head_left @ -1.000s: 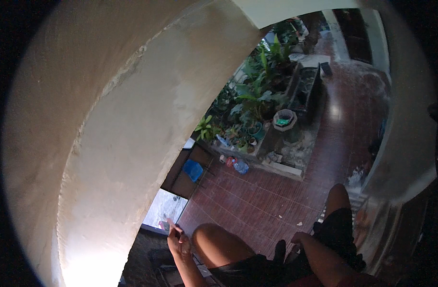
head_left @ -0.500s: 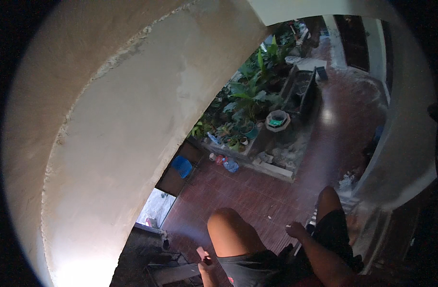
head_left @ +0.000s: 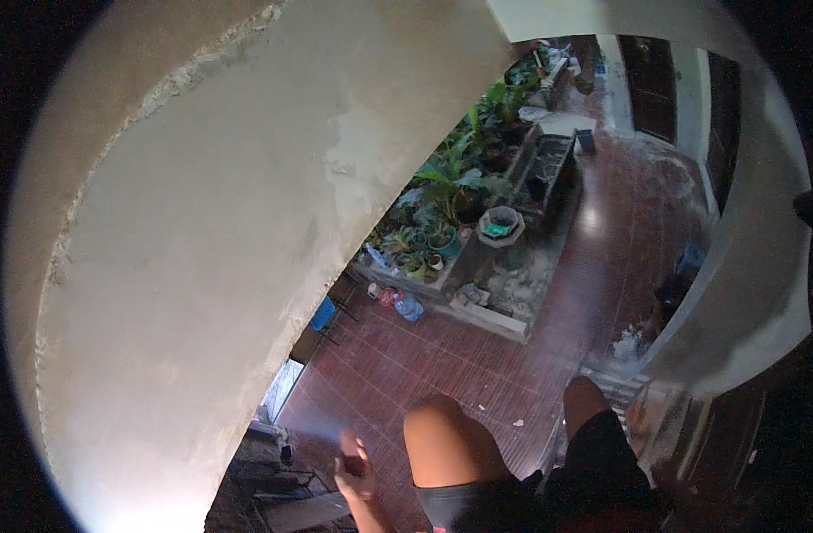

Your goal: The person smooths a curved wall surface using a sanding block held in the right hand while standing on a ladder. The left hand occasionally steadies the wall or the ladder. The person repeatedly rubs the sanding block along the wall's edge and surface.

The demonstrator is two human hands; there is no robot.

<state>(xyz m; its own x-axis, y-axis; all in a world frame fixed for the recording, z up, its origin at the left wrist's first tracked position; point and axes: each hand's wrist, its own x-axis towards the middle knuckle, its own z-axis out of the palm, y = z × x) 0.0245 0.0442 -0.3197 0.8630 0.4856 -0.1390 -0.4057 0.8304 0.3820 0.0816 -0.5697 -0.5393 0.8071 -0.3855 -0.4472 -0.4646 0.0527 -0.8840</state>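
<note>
At the lower edge, left of my bent knee, my left hand [head_left: 356, 480] is raised with its fingers round a small flat reddish-brown block [head_left: 348, 442]. What kind of block it is, I cannot make out. A large pale plastered wall panel [head_left: 220, 231] slants across the left side, apart from the hand. My right hand does not show. Both my knees, in dark shorts [head_left: 593, 471], stick out above the floor far below.
Red tiles cover the floor [head_left: 371, 355] below me. Beyond it lie a planter with green plants [head_left: 451, 178], an octagonal pot [head_left: 501, 227], a dark trough [head_left: 548, 173] and a blue water bottle [head_left: 408, 307]. A blue chair [head_left: 323, 314] is partly hidden by the wall.
My left hand has shifted slightly left and up with the block. My right hand, beside my right thigh before, has left the view. The camera has turned, so the wall fills more of the left side.
</note>
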